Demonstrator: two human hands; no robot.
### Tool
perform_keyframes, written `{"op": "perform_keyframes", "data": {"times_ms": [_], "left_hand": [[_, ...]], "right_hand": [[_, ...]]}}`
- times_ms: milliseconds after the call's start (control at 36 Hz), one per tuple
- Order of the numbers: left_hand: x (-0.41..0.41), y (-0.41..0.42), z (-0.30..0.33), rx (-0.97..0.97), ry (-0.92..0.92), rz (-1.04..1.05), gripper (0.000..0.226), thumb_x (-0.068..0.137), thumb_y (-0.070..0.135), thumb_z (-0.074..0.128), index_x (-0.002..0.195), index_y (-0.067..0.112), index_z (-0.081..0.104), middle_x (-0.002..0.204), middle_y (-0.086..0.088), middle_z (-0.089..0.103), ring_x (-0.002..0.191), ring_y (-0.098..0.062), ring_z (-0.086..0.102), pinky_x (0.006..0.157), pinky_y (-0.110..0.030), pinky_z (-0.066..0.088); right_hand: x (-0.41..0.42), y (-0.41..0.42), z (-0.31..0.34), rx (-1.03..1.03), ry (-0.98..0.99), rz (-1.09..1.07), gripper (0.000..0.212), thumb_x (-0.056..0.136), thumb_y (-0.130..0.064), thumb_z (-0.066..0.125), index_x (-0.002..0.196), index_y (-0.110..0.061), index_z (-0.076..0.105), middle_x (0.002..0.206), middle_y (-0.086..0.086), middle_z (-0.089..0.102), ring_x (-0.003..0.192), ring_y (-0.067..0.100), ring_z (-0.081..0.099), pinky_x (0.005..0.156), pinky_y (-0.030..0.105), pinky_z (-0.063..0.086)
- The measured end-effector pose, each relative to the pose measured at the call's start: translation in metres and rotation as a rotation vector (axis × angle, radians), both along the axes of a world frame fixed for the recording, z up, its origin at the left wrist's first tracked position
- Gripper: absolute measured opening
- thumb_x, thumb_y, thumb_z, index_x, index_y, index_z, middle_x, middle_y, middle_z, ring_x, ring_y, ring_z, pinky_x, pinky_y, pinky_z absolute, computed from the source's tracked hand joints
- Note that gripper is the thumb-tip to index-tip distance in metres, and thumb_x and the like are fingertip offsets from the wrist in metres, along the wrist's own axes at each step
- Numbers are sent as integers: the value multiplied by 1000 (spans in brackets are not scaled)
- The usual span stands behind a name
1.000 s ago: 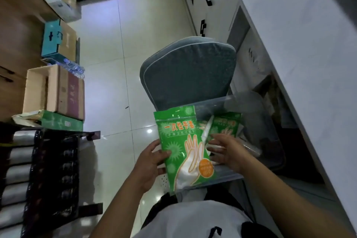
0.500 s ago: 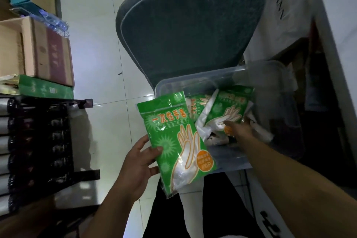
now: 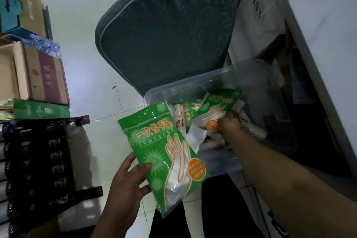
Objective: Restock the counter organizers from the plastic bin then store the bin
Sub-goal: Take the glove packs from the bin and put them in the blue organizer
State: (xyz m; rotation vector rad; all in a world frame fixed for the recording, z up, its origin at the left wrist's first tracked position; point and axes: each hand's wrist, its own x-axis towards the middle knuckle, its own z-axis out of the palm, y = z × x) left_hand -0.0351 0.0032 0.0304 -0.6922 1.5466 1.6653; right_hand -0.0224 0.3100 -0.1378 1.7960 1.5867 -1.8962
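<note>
While the clear plastic bin (image 3: 195, 88) sits on the near edge of the cushioned chair (image 3: 166, 35), just beside the white counter (image 3: 318, 15) at right, we use it as a raised tray we can pick from without stooping. Our left hand (image 3: 125, 183) holds one green glove packet (image 3: 164, 152) out to the left of the bin, thumb pressed across its front and fingers curled behind, which we judge keeps it clear while we gather more. Our right hand (image 3: 229, 123) reaches forward over the bin's near wall, forearm stretched out, and pinches a second glove packet (image 3: 216, 110) at its lower corner, tilting it up. Other packets and a pale roll (image 3: 179, 120) lie beneath it in the bin. No organizers are in view.
</note>
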Motion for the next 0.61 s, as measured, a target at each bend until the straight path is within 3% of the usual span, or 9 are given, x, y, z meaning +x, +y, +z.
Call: {"op": "perform_keyframes", "data": {"times_ms": [83,222,306,333,444,556,611], "left_hand": [[-1,-1,7,20,-6,-11,50,79,5,69,126,20,62,114,-18,73,99,-32,73,69,-47,59],[-11,-2,24,29,20,-61,46,89,-1,62,130,21,59,110,-14,75,96,-28,74,67,-43,59],[-18,-6,38,38,44,-88,43,90,1,62,128,22,60,108,-13,76,92,-27,74,72,-47,59],[-21,-8,43,57,52,-94,42,90,1,62,127,22,61,108,-13,76,91,-27,74,75,-48,58],[-29,-14,63,158,64,-129,37,91,4,61,122,23,67,111,-11,75,87,-23,74,71,-41,59],[-35,-17,82,256,61,-147,36,92,5,60,122,23,67,109,-7,76,83,-19,73,63,-32,55],[-39,-20,89,298,74,-164,36,92,5,60,122,23,67,106,-6,76,81,-18,73,63,-30,55]], "right_hand": [[1,-3,22,-156,-43,-136,25,94,-6,56,115,-18,62,119,19,66,94,32,66,79,43,57],[4,-5,94,-239,134,-314,32,90,4,60,116,-15,64,97,16,68,70,21,64,54,33,56],[16,-12,156,-260,196,-266,61,89,11,53,142,-20,47,66,8,68,56,17,65,63,36,52],[20,-15,177,-271,237,-242,65,89,10,53,144,-24,43,66,7,69,59,17,66,68,39,52],[37,-30,256,-299,465,-99,63,86,1,58,139,-32,51,106,12,74,88,25,69,93,54,47],[39,-50,329,-209,660,27,64,84,1,54,143,-26,49,130,8,67,97,19,68,81,32,57],[38,-57,360,-169,730,48,64,84,1,52,144,-23,48,134,7,64,96,16,68,78,30,59]]}}
